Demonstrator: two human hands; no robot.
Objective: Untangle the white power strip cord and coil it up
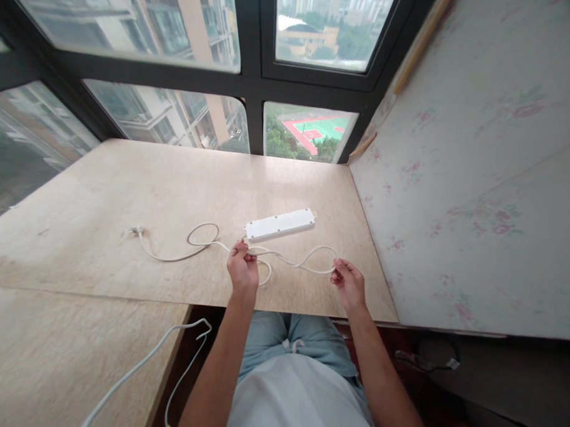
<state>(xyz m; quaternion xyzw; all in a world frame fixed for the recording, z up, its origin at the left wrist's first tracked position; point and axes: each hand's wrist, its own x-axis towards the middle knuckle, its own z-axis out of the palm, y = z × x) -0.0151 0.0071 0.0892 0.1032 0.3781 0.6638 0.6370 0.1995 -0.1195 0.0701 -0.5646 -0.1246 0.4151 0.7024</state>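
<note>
- While the left hand (243, 269) pinches the white cord (296, 261) just below the power strip (280, 225), the right hand (349, 285) holds the far end of the same cord's loop. Both grips are closed on the cord.
- The power strip lies flat on the tabletop (172, 186), just beyond the left hand.
- From the left hand the cord runs leftward through a small loop to its plug (136, 231), which lies well apart from both hands.
- A flowered wall panel (475, 188) closes off the tabletop's right side, near the right hand, and a dark-framed window (252, 84) stands behind.
- A second white cable (145, 361) crosses the gap between the tabletop and a lower board (60, 358) on the left; the bottom edge cuts it off.
- Both hands show their backs, so the fingertips on the cord are mostly hidden.
- Whether the strip's socket side faces up is too small to tell.
- A dark cable (425, 361) lies in shadow below the tabletop on the right, hard to make out.
</note>
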